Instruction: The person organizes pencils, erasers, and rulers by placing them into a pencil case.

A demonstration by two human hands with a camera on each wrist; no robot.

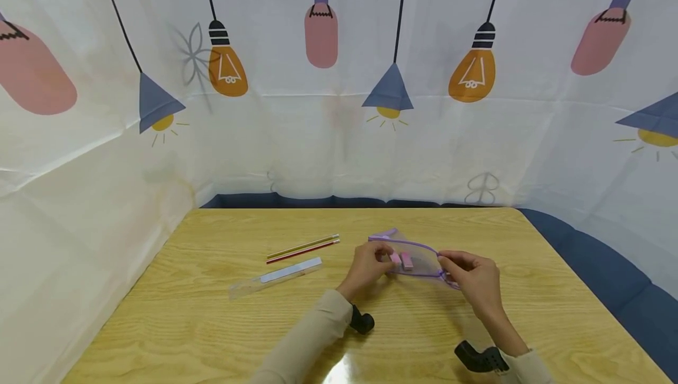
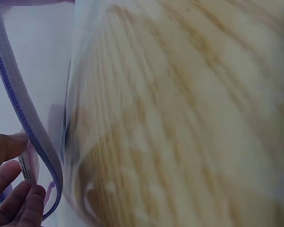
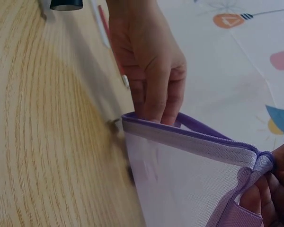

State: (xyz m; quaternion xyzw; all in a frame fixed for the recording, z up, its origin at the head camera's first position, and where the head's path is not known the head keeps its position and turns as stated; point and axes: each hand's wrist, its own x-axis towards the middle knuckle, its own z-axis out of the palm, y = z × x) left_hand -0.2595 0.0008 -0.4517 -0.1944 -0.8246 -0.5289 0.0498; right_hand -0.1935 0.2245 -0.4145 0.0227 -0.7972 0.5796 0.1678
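Observation:
A mesh zipper pouch [image 1: 425,260] with purple trim is held between the two hands, its zipper side gaping. My left hand [image 1: 366,266] reaches its fingers in through the mouth, as the right wrist view shows, and pinches a small pink eraser [image 2: 27,166] with print on its side. Another pink eraser [image 1: 406,261] shows beside it through the mesh. At the pouch's right end, my right hand [image 1: 479,282] pinches the corner by the zipper end between thumb and fingers.
Left of the pouch, a yellow pencil [image 1: 302,246] and a red pencil [image 1: 303,252] lie side by side on the wooden table [image 1: 175,325]. Nearer me is a clear plastic sleeve [image 1: 245,288] with a pale strip. A printed curtain [image 1: 339,148] hangs behind the table.

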